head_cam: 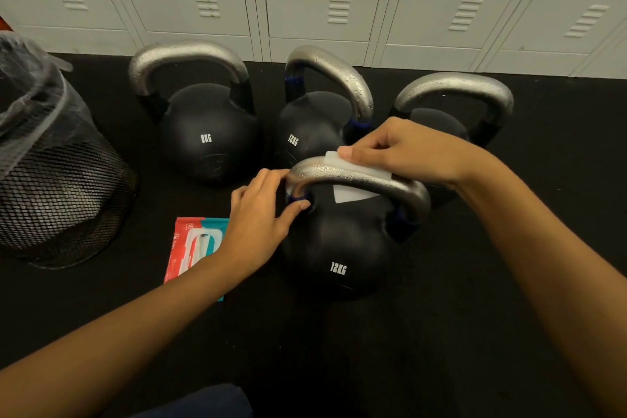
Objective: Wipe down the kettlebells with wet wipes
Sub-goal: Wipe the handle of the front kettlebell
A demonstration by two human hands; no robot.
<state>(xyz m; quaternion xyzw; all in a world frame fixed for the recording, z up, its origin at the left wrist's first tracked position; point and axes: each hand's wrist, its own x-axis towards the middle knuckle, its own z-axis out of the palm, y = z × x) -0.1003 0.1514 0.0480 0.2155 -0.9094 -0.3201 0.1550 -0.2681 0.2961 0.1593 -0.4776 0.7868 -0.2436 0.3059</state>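
Risk, as I judge it: the wet wipe [359, 176] is only draped over the handle of the near 12KG kettlebell [339, 248] on the floor, so w/ light pressure it could bunch or slide off — the wet steel looks slick. Right hand [403, 149], in from 3 o'clock, fingers curled, pinches the wipe on the handle top. Left hand [261, 227], at 9 o'clock, steadies the handle's base — thumb and fingers loosely round it. Other bells at 12 o'clock.

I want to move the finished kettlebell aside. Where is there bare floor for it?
Bare black mat lies in front of the near 12KG kettlebell, between the forearms, and right of the far-right kettlebell. It is crowded left: the wipes pack and mesh bin.
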